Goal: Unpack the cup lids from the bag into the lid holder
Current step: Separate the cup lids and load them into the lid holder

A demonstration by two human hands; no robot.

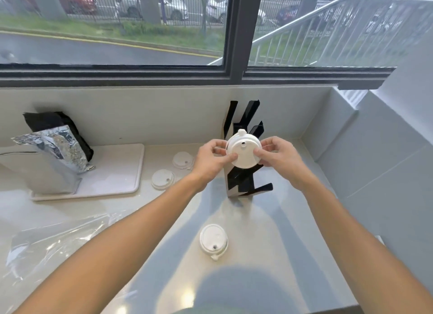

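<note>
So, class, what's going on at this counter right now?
A person holds a white cup lid in both hands, left hand and right hand pinching its rim, in front of the black lid holder. Three more lids lie loose on the counter, and the clear plastic bag lies flattened at the left.

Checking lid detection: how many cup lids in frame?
4. One held by both hands at the black holder; two left of it; one nearest. Stacked lids may hide.
</note>
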